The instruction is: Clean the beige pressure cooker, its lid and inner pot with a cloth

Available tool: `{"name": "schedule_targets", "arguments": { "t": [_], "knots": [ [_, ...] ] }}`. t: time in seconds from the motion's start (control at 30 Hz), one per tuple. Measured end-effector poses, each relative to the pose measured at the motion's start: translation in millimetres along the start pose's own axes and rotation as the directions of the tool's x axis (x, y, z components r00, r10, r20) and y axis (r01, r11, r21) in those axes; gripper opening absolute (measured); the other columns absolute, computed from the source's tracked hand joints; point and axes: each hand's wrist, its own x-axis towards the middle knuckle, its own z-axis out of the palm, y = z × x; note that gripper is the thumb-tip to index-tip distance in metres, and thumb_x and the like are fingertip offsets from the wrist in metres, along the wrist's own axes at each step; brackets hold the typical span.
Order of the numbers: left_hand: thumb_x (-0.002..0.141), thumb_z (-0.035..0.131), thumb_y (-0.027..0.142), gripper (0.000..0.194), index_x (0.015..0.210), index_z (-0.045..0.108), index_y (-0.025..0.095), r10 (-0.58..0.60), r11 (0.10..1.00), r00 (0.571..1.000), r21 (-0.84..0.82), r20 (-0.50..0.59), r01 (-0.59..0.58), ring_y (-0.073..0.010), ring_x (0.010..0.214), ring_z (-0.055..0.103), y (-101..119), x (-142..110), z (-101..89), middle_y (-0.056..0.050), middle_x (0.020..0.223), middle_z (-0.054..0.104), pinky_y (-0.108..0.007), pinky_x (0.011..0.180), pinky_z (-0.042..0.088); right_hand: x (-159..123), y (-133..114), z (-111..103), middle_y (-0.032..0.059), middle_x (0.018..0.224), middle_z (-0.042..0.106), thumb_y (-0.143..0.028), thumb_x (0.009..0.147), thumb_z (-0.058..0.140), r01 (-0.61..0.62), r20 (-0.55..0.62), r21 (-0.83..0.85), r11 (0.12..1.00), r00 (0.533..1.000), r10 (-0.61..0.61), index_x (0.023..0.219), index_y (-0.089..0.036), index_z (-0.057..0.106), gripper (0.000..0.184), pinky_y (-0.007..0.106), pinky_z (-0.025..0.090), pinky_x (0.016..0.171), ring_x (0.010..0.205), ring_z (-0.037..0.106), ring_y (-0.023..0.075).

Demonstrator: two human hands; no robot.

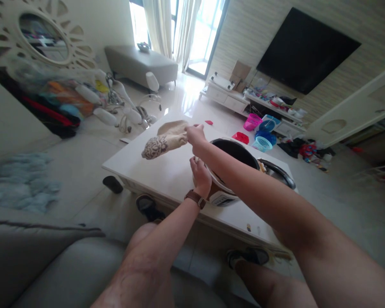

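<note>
A beige cloth [170,139] with a dark leaf-like pattern at its drooping end hangs from my right hand [196,136], whose fingers are pinched closed on it above the table. Below, my left hand [202,176], with a brown watch on the wrist, curls its fingers at the left side of an appliance that looks like a rice cooker [223,197]. The cooker stands on the white table [154,171], its lid [277,174] raised on the right and its dark inside [232,149] visible. My right forearm crosses over the cooker and hides part of it.
Small items [248,227] lie near the table's front edge. Pink [252,122] and light-blue [263,144] baskets stand on the floor beyond. A grey sofa [67,265] is in front, grey fluffy material [22,182] lies at left, and a white chair-like frame [131,113] is behind.
</note>
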Motion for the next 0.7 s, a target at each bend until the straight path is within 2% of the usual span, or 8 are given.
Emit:
{"name": "schedule_targets", "arguments": {
  "t": [0.07,0.13,0.2,0.27,0.37,0.47,0.57,0.7],
  "knots": [
    [0.103,0.046,0.031,0.022,0.123,0.053,0.024,-0.049,0.999,0.999,0.006,-0.015,0.049,-0.0233,0.109,0.067,2.8,-3.8,1.6,-0.009,0.114,0.068,-0.038,0.100,0.052,-11.1,-7.0,-26.0,0.0069,0.119,0.056,-0.020,0.085,0.061,0.012,-0.145,-0.044,0.999,0.989,-0.018,0.131,-0.025,0.041,0.051,0.047,0.057,0.103,0.117,0.062,0.0247],
    [0.103,0.046,0.031,0.022,0.123,0.049,0.025,-0.069,0.997,0.997,0.033,-0.026,0.069,-0.0225,0.105,0.067,3.5,-8.8,2.3,-0.008,0.114,0.067,-0.036,0.098,0.052,-33.8,-18.0,-58.7,0.0061,0.130,0.056,-0.020,0.084,0.060,0.154,-0.120,-0.069,0.986,0.980,-0.161,0.133,-0.029,0.043,0.052,0.047,0.054,0.108,0.131,0.058,0.0244],
    [0.103,0.048,0.032,0.022,0.124,0.048,0.025,-0.043,0.995,0.998,0.086,-0.037,0.046,-0.0232,0.109,0.067,2.1,-14.4,1.5,-0.009,0.120,0.066,-0.036,0.101,0.051,-63.6,-26.4,-99.5,0.0051,0.133,0.058,-0.020,0.083,0.060,0.277,-0.137,-0.118,0.954,0.947,-0.292,0.127,-0.030,0.049,0.047,0.047,0.053,0.109,0.135,0.057,0.0239],
    [0.102,0.050,0.034,0.022,0.123,0.050,0.026,0.001,0.987,0.999,0.158,-0.049,0.006,-0.0249,0.120,0.065,-0.3,-19.4,-0.3,-0.012,0.130,0.065,-0.038,0.108,0.048,-95.0,-24.7,-147.9,0.0043,0.132,0.060,-0.021,0.080,0.060,0.326,-0.238,-0.219,0.920,0.896,-0.374,0.120,-0.030,0.053,0.041,0.046,0.053,0.110,0.135,0.058,0.0233],
    [0.101,0.052,0.036,0.024,0.122,0.054,0.024,0.050,0.975,0.997,0.218,-0.051,-0.038,-0.0275,0.139,0.057,-3.0,-23.5,-2.6,-0.015,0.142,0.062,-0.039,0.119,0.040,-138.0,7.2,-223.0,0.0051,0.128,0.063,-0.026,0.077,0.060,0.228,-0.490,-0.359,0.905,0.779,-0.391,0.113,-0.029,0.055,0.036,0.047,0.052,0.111,0.132,0.061,0.0239],
    [0.101,0.052,0.036,0.028,0.125,0.056,0.021,0.073,0.975,0.997,0.211,-0.035,-0.064,-0.0280,0.147,0.052,-3.5,-23.3,-3.3,-0.018,0.147,0.060,-0.038,0.124,0.035,-176.8,65.2,-273.6,0.0063,0.125,0.064,-0.032,0.074,0.059,0.074,-0.710,-0.289,0.954,0.652,-0.266,0.109,-0.029,0.054,0.035,0.046,0.052,0.110,0.127,0.063,0.0242],
    [0.102,0.049,0.035,0.027,0.122,0.058,0.020,0.128,0.971,0.991,0.208,-0.031,-0.119,-0.0263,0.139,0.057,-4.5,-20.4,-4.2,-0.018,0.142,0.062,-0.037,0.122,0.036,-207.0,119.4,-283.6,0.0085,0.127,0.067,-0.038,0.073,0.056,-0.080,-0.746,-0.122,0.989,0.665,-0.038,0.110,-0.029,0.054,0.038,0.043,0.056,0.102,0.125,0.066,0.0253],
    [0.098,0.051,0.033,0.013,0.100,0.058,0.022,0.236,0.944,0.971,0.243,-0.034,-0.221,-0.0231,0.109,0.064,-9.6,-12.1,-8.4,-0.009,0.109,0.069,-0.036,0.111,0.046,-214.7,147.6,-263.5,0.0104,0.144,0.067,-0.047,0.078,0.054,-0.150,-0.538,0.157,0.976,0.816,0.212,0.124,-0.031,0.055,0.049,0.040,0.058,0.098,0.134,0.065,0.0254]
  ]
}}
